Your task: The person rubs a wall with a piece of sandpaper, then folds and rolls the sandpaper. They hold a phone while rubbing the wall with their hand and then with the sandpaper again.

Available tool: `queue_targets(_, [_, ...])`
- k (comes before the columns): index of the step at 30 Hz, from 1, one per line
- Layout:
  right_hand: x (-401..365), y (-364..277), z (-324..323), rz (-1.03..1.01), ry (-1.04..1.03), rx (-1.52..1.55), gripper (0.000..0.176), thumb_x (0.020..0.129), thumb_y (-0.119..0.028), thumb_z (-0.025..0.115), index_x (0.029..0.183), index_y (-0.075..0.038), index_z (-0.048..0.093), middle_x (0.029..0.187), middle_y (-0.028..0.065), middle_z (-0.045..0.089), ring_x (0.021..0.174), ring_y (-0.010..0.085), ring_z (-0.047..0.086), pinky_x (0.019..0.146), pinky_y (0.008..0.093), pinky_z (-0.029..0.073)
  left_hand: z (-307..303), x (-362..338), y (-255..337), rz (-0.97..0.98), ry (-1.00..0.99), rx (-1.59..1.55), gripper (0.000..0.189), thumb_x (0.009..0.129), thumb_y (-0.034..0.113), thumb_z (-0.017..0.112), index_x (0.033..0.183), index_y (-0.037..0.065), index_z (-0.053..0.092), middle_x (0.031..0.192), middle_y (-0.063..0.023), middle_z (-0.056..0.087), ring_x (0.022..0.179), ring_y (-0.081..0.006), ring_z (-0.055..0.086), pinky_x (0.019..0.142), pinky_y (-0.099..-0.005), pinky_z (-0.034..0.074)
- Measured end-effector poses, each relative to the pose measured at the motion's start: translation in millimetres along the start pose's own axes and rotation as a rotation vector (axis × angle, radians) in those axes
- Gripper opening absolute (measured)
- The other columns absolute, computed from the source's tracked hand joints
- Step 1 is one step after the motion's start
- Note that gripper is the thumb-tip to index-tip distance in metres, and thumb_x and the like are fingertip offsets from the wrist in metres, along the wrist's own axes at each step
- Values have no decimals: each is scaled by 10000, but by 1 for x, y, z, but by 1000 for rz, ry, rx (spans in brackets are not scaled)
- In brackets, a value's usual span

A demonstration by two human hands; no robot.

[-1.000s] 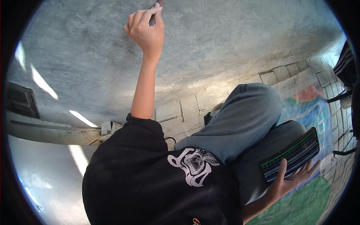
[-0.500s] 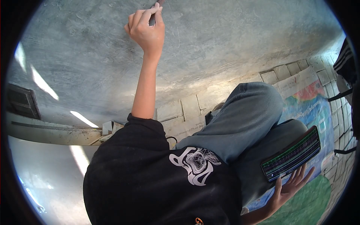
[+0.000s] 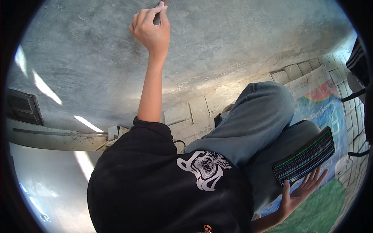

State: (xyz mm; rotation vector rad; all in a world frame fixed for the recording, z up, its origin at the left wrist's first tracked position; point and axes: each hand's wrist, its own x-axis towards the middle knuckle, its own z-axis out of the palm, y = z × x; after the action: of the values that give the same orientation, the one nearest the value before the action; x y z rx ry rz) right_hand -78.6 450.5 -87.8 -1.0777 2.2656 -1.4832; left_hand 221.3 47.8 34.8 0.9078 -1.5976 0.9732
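Observation:
High in the view, my left hand [image 3: 151, 29] is closed around a narrow dark tool [image 3: 157, 20], pinching it between thumb and fingers. The tool's far end runs out at the top edge of the picture, and its kind does not show. This hand lies over a rough grey plastered wall [image 3: 97, 50]. A phone [image 3: 305, 155] with rows of lines on its lit screen leans by my bent leg [image 3: 252, 116]. At its lower edge, my right hand [image 3: 301, 194] has its fingers stretched and spread, the fingertips right at the phone's rim.
Pale bricks [image 3: 202, 108] line the wall's foot. A printed plastic banner [image 3: 326, 108] covers the floor near my legs. Dark legs of some object [image 3: 353, 95] stand at the far right. At left are a dark-framed vent [image 3: 25, 106] and a shiny pale surface [image 3: 58, 186].
The view has shifted slightly. My right thumb now overlaps the phone's lower edge a little. The left hand keeps its grip in nearly the same spot.

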Motion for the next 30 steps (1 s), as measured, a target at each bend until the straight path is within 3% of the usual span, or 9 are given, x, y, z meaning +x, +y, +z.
queue_targets(8, [15,-15,20,88,189,-72,989,694,-424,707,1483,-174,165,1416,241,341,1331,386,323,1084,581,245,4,0,0,-7,14,2,97,716,153,770,810,168,753,718,59,649,729,-142,578,730,-314,396])
queue_targets(11, [18,-17,22,98,202,-59,964,707,-400,708,1482,-184,176,1409,239,349,1321,392,335,1078,583,255,4,0,0,3,50,-68,33,741,143,745,751,165,722,672,87,601,719,-129,538,703,-302,319])
queue_targets(13, [20,-18,24,91,205,-55,956,711,-390,708,1481,-186,180,1405,238,355,1318,394,339,1077,584,257,0,1,3,-17,4,-5,93,717,147,770,806,168,753,721,57,653,725,-138,577,729,-311,397])
queue_targets(15, [21,-18,27,104,238,-94,963,701,-389,716,1480,-194,184,1398,242,358,1317,393,338,1078,581,259,0,0,2,-12,7,-7,94,717,145,770,807,167,753,718,56,653,724,-138,577,729,-311,398])
queue_targets(22, [21,-17,19,123,192,-74,986,679,-373,731,1479,-188,186,1400,253,347,1329,388,321,1081,581,249,1,-1,2,-15,5,-17,100,716,142,773,813,153,752,711,49,652,718,-137,574,727,-312,402])
queue_targets(30, [11,-16,6,35,30,-54,1149,583,-518,751,1486,-147,146,1448,253,268,1356,407,261,1073,602,236,2,0,0,6,8,-11,104,720,146,774,822,153,753,721,46,657,720,-138,574,730,-310,400])
